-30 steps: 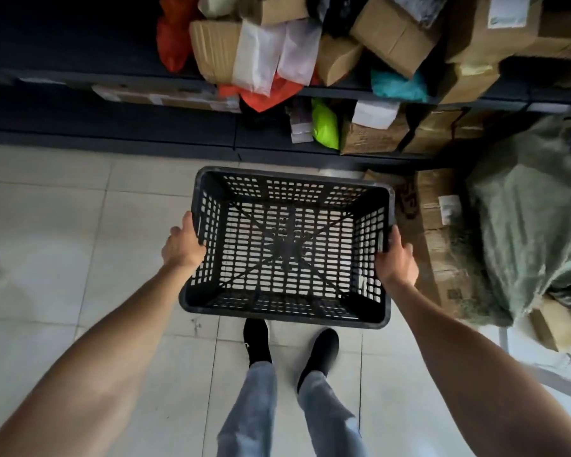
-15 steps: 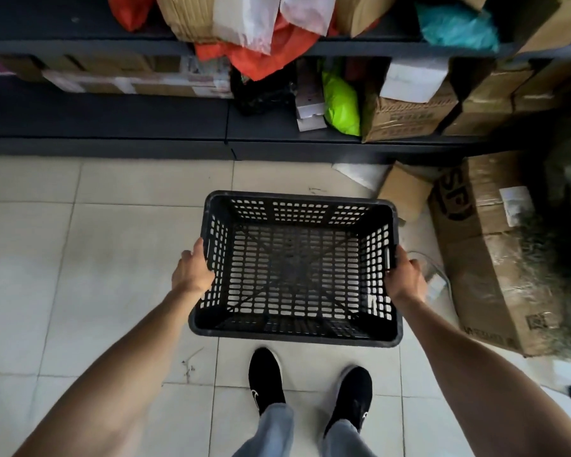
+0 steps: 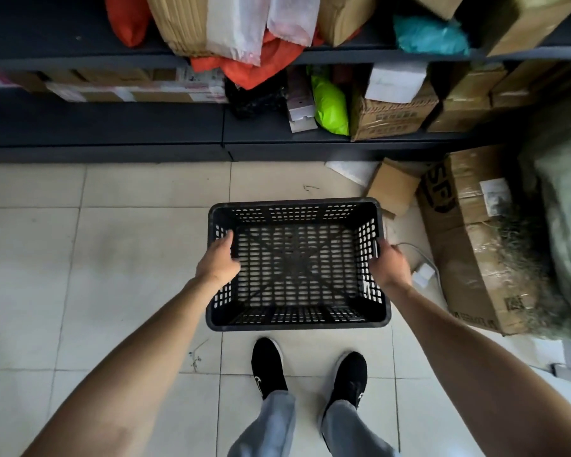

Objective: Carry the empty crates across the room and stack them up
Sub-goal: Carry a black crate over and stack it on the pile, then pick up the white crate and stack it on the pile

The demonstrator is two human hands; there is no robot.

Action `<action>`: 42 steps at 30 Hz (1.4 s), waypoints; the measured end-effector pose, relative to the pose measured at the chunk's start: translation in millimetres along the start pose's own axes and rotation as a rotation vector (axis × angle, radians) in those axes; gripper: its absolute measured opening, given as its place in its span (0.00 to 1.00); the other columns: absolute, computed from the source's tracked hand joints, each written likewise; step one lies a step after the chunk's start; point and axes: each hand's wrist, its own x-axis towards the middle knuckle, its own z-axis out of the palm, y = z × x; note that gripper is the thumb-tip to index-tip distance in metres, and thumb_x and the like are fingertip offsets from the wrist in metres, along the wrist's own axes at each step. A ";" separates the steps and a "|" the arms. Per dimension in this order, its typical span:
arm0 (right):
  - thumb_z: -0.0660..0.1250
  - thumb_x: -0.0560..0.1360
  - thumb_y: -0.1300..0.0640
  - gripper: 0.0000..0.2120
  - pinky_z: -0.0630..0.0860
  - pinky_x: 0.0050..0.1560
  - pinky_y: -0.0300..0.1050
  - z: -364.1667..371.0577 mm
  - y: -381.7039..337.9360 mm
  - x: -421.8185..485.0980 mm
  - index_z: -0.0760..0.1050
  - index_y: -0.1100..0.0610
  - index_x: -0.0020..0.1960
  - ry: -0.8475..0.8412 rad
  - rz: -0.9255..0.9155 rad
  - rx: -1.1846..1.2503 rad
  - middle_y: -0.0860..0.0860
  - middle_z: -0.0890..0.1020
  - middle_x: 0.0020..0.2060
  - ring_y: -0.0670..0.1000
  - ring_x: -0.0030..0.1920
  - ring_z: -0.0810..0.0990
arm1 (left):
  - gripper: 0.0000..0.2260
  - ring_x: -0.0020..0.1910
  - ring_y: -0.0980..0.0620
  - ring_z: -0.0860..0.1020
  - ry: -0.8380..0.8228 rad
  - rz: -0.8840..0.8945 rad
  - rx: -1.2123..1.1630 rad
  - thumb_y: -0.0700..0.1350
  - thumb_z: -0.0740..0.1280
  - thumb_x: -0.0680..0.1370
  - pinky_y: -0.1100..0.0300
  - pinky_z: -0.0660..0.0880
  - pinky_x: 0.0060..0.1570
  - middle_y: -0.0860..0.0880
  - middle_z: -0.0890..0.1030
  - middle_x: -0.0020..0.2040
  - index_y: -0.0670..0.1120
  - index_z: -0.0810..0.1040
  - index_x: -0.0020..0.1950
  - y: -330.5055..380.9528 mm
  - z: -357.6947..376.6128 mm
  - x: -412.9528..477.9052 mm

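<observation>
**Reviewer:** Quick one: where's the crate?

**Operator:** I see one black slatted crate [image 3: 294, 204], empty and upright. It sits low over the tiled floor [image 3: 112, 258], just ahead of the two black shoes [image 3: 267, 367] and short of the bottom shelf [image 3: 112, 127]. I can't tell whether its base touches the tiles or hangs just off them.

**Reviewer:** Hands?

**Operator:** Both are gripping it. The left hand [image 3: 216, 263] clamps the left wall with the thumb hooked inside over the rim. Its fingers are hidden outside the wall. The right hand [image 3: 389, 265] wraps the right rim. I only get the back of it, so the fingertips are out of sight.

**Reviewer:** What's to the right?

**Operator:** A taped cardboard box [image 3: 468, 258] lies near the crate's right side, but they aren't touching. Its label is too small for me to read. A green sack [image 3: 561, 209] leans over it and is cut off by the frame edge. A white plug [image 3: 424, 273] with a cord lies on the floor by the right hand, partly covered by the wrist.

**Reviewer:** Shelf contents?

**Operator:** Boxes and bags, including a lime bag [image 3: 330, 103]. The upper tier is cropped at the top, and the far-left parcels are blurred.

**Reviewer:** Other crates?

**Operator:** I only see this one.
</observation>
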 end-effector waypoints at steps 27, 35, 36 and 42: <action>0.58 0.77 0.56 0.22 0.72 0.61 0.49 -385.2 -72.1 -311.6 0.67 0.54 0.72 0.145 -0.104 0.225 0.54 0.75 0.67 0.58 0.65 0.75 | 0.27 0.74 0.46 0.66 0.062 0.307 0.007 0.45 0.58 0.81 0.52 0.68 0.68 0.47 0.63 0.78 0.50 0.58 0.80 304.0 -253.5 -360.5; 0.59 0.78 0.55 0.24 0.67 0.68 0.49 -461.4 9.1 -345.7 0.65 0.57 0.74 0.357 0.034 0.368 0.54 0.72 0.71 0.56 0.70 0.71 | 0.26 0.69 0.42 0.71 0.017 0.541 0.090 0.45 0.59 0.80 0.49 0.72 0.64 0.43 0.70 0.73 0.48 0.61 0.79 415.3 -241.9 -397.2; 0.59 0.78 0.56 0.24 0.67 0.68 0.49 -469.9 19.3 -347.8 0.65 0.57 0.74 0.393 0.056 0.384 0.54 0.71 0.71 0.56 0.70 0.70 | 0.26 0.70 0.42 0.71 0.017 0.577 0.100 0.46 0.59 0.80 0.49 0.71 0.65 0.44 0.70 0.73 0.48 0.61 0.79 431.3 -238.9 -398.7; 0.59 0.78 0.55 0.27 0.66 0.71 0.49 -498.2 75.7 -379.2 0.62 0.55 0.76 0.551 0.261 0.509 0.53 0.68 0.74 0.54 0.73 0.68 | 0.25 0.73 0.43 0.67 -0.076 0.858 0.247 0.47 0.60 0.81 0.49 0.66 0.70 0.45 0.66 0.76 0.49 0.62 0.78 515.0 -208.7 -429.4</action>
